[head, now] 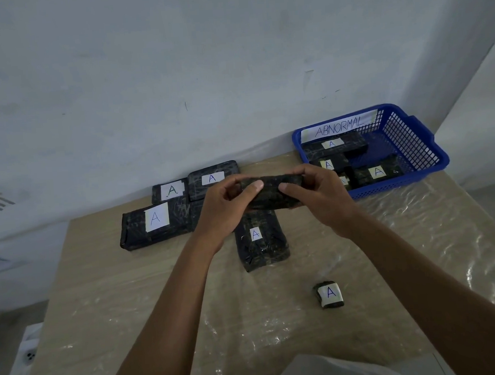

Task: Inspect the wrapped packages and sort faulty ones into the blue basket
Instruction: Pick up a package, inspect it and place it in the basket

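The held package (271, 193) shows no label, its ends covered by the left hand (226, 202) and right hand (318, 195); behind the left hand a package on the table (196, 212) is mostly hidden; in the blue basket (413, 143), one label (344, 180) is half covered by the right hand.

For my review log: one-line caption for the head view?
Both hands hold a black wrapped package beside the blue plastic basket.
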Available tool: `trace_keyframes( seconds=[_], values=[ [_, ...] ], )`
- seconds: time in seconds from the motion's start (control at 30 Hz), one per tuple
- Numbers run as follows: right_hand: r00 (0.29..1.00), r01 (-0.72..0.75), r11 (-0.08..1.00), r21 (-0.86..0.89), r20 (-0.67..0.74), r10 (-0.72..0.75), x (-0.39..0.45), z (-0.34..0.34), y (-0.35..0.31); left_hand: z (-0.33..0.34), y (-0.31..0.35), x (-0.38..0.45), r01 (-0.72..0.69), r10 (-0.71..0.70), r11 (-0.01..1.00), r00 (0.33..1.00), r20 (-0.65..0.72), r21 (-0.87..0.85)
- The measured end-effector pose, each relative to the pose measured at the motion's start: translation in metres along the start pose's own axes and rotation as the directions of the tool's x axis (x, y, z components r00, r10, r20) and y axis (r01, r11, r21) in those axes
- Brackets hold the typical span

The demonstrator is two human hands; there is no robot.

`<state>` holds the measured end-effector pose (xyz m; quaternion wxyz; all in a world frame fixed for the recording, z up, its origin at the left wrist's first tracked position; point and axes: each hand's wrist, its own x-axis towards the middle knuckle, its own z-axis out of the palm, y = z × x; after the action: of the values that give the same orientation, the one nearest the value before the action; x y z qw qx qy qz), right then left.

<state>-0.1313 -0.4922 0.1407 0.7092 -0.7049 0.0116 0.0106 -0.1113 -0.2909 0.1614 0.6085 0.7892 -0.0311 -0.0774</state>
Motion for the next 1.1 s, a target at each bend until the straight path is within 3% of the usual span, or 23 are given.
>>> trace_keyframes(
  seconds=[0.13,0.27,0.37,0.47,0.6,0.73,0.83,1.0,1.1],
  values=[
    [0.994,-0.107,0.984,0.144,-0.018,0.110,0.001,-0.003,0.002,-0.003,0.001,-0.003,-0.086,0.090,0.996,0.988,0.128,-0.033],
    [0.989,-0.146,0.966,0.216,0.067,0.134,-0.001,-0.005,0.000,-0.001,0.001,0.001,-0.095,0.097,0.994,0.994,0.043,-0.047],
    [0.992,-0.068,0.988,0.138,0.119,0.052,-0.003,-0.007,0.000,-0.001,-0.002,0.005,-0.073,0.072,0.996,0.997,-0.023,-0.042],
    [0.998,-0.019,0.995,0.095,0.069,0.013,-0.002,-0.006,0.000,0.000,-0.001,0.005,-0.034,0.033,0.996,0.999,-0.009,-0.081],
    [0.999,-0.053,0.984,0.171,0.020,0.051,-0.001,-0.005,0.001,0.002,0.002,0.002,-0.022,0.026,0.996,0.999,0.044,-0.084],
    [0.995,-0.097,0.979,0.178,0.029,0.093,-0.001,-0.003,0.002,0.007,0.004,0.003,-0.071,0.070,0.997,0.997,-0.036,-0.028],
    [0.993,-0.116,0.970,0.213,0.049,0.108,-0.004,-0.001,-0.001,0.008,0.003,0.006,0.002,-0.007,0.998,0.997,-0.077,-0.066],
    [0.994,-0.033,0.996,0.082,-0.104,0.042,-0.004,0.003,-0.002,0.014,0.002,0.003,0.041,-0.041,0.994,0.999,0.002,-0.102],
    [0.998,-0.053,0.989,0.138,-0.029,0.058,-0.006,0.000,-0.002,0.016,0.002,0.004,0.090,-0.084,0.965,0.996,0.033,-0.244]
  ],
)
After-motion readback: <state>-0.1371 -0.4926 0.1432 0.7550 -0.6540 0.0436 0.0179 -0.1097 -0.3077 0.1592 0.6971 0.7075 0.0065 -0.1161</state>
